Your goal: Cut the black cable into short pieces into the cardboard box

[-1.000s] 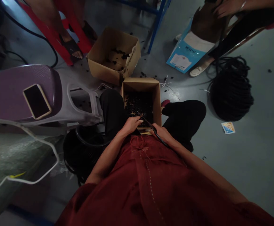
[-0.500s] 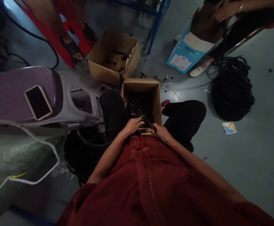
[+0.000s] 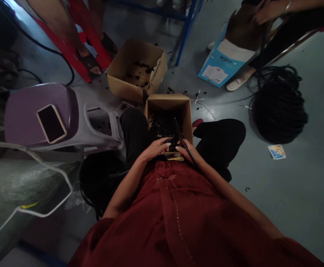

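My right hand [image 3: 189,149] is closed round a long, slim dark tool [image 3: 182,138]. Its narrow tip points up and away over the cardboard box [image 3: 168,97] between my knees; I cannot make out its exact kind. My left hand [image 3: 158,147] is at the box's near edge, thumb and fingers pinched on a small black piece [image 3: 167,141]. The two hands are close together but apart. Many small black cut-looking pieces [image 3: 162,124] cover the bottom of the box.
Beyond stands a second cardboard box [image 3: 125,87] with black bits. A purple stool [image 3: 19,111] bearing a phone [image 3: 52,123] is at left. Black coiled tubing [image 3: 280,107] lies at right, near a blue-white box [image 3: 220,68] by another person's hand [image 3: 264,14]. A blue table leg [image 3: 182,46] stands ahead.
The tool has swung away from my left hand and now points more straight ahead. My hands have drawn slightly apart. The whole view has shifted a little.
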`<state>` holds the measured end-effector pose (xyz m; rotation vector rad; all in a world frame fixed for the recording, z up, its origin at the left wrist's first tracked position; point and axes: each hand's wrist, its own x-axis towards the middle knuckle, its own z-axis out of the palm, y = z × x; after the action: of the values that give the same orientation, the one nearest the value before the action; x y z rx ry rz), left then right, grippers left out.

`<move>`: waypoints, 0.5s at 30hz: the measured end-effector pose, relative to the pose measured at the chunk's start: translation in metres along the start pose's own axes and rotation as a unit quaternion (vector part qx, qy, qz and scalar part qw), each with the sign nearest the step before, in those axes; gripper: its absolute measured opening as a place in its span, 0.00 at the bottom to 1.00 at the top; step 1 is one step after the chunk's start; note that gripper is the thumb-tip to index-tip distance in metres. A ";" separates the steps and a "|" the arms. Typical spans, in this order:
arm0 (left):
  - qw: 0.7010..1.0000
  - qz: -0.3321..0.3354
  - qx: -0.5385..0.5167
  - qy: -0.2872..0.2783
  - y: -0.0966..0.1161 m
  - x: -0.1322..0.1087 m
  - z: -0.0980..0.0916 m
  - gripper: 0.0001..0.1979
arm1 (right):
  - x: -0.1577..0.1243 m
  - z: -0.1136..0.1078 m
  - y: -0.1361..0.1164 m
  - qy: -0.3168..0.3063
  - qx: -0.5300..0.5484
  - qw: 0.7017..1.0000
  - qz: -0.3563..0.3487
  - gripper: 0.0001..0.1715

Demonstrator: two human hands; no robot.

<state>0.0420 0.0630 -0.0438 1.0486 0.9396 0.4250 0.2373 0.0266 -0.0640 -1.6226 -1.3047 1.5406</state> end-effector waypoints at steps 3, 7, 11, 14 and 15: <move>1.000 0.007 -0.016 -0.009 0.002 -0.003 0.001 0.28 | -0.001 0.002 -0.001 0.001 0.014 1.000 0.004 0.19; 0.999 0.034 -0.010 -0.023 0.003 -0.006 0.001 0.27 | -0.004 0.002 -0.002 0.012 0.028 0.999 0.018 0.20; 0.998 0.049 -0.011 -0.028 0.006 -0.009 0.001 0.26 | -0.008 0.001 -0.011 0.013 0.040 0.999 0.025 0.22; 0.998 0.056 -0.020 -0.025 0.010 -0.012 0.003 0.26 | -0.011 -0.001 -0.018 0.022 0.050 0.998 0.035 0.22; 0.998 0.057 -0.023 -0.022 0.012 -0.012 0.003 0.26 | -0.011 -0.001 -0.020 0.023 0.056 0.998 0.034 0.23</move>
<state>0.0389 0.0583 -0.0276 1.0681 0.8298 0.5146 0.2344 0.0243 -0.0415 -1.6360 -1.1286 1.5777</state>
